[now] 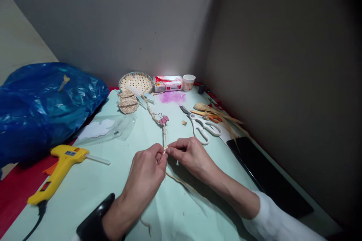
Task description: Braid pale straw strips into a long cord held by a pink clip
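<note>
A pale braided straw cord (165, 135) runs toward me from a pink binder clip (163, 119) clamped on it. My left hand (149, 165) pinches the cord's near end between thumb and curled fingers. From the other side, the thumb and index finger of my right hand (192, 154) close on the same spot, fingertips almost touching the left ones. A loose strand (181, 181) trails from under my hands to the lower right. Another strand end (146, 225) lies below my left wrist. The exact crossing of the strands is hidden by my fingers.
Left lie a yellow glue gun (60, 171) and a blue plastic bag (48, 109). White scissors (199, 124), straw strands (220, 111) and a black tablet-like slab (268, 173) are right. A woven basket (136, 82), coiled braid (128, 101) and paper cup (189, 82) stand behind.
</note>
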A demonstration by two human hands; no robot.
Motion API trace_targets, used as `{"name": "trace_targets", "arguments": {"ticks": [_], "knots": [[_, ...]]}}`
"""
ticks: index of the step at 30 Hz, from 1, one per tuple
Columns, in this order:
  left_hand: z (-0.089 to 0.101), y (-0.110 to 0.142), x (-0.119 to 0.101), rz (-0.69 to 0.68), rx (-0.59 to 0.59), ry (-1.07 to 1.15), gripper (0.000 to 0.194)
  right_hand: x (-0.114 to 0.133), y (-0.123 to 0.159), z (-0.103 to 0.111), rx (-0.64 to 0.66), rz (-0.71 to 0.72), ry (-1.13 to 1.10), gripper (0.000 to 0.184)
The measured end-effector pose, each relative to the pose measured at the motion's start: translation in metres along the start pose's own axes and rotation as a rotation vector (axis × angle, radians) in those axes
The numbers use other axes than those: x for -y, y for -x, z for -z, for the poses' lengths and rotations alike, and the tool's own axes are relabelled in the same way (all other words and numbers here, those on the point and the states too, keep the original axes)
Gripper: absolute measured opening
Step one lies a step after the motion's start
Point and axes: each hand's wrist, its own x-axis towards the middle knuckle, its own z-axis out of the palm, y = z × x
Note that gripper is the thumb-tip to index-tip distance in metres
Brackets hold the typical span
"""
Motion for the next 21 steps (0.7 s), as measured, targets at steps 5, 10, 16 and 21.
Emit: {"name": "trace_targets", "arguments": {"ticks": [5,10,16,21], "knots": [[-0.001,0.005,-0.003,0.019,-0.002,-0.038,0.023,-0.002,-0.002,-0.004,-0.035,-0.060,-0.114,0.025],[0.000,0.015,-0.001,-0.017,-0.013,-0.029,0.029,0.000,0.001,-0.006,-0.046,-0.075,-0.139,0.025],[-0.010,0.022,0.000,-0.184,-0.155,-0.091,0.019,-0.002,0.003,-0.007,-0.028,-0.072,-0.228,0.025],[-0.028,0.030,0.003,-0.295,-0.134,-0.262,0.015,0.003,0.003,-0.005,0.034,-0.119,-0.419,0.024]]}}
